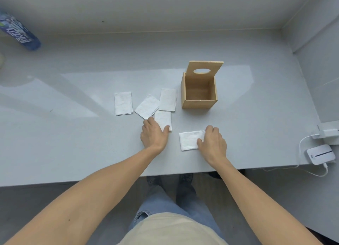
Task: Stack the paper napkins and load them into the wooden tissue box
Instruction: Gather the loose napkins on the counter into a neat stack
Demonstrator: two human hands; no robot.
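Note:
Several folded white paper napkins lie on the grey table. One napkin (123,103) sits apart at the left; a tilted napkin (147,106) and an upright napkin (168,99) lie beside the wooden tissue box (199,103). The box stands empty with its lid (204,68), which has an oval hole, tipped up at the back. My left hand (153,134) grips the lower left of a napkin (163,118) between thumb and fingers. My right hand (212,143) pinches the right end of another napkin (189,140) near the table's front edge.
A blue printed bottle (20,32) lies at the far left by the wall. A white device (320,154) with a cable and a white plug block (328,133) sit at the right edge. The table's front edge (110,178) runs just below my wrists.

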